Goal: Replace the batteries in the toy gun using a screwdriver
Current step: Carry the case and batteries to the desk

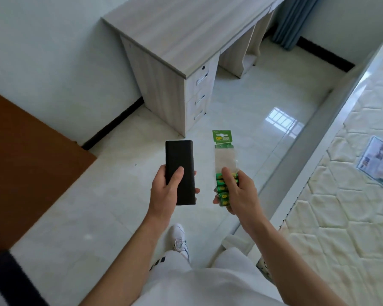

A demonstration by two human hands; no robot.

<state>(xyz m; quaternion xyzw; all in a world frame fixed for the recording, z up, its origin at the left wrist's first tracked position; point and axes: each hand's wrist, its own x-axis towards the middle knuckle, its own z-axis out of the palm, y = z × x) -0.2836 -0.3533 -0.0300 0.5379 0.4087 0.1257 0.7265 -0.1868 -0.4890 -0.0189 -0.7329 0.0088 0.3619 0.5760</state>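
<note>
Green batteries sit in a row at the lower end of a battery pack (224,155), whose clear wrapper and green card header stick up above the right hand (239,193). That hand grips the pack around the batteries, thumb pressed across the front and fingers curled behind, holding it upright over the floor (252,129). Just beside it, not touching, the left hand (166,191) grips a black slab (180,160), flat and rectangular, with the thumb laid on its face and fingertips showing round its right edge; what it is cannot be told. Both forearms reach forward from the person's white clothing, and one white shoe (180,237) stands on the glossy pale tiles below. Well beyond the hands a pale wood-grain counter (175,34) stands against the wall, three drawers (200,96) on its near end. A quilted bare mattress (341,195) with a paper label (377,160) runs along the right. A brown door (24,151) fills the left edge, and a blue curtain (294,21) hangs in the far corner.
</note>
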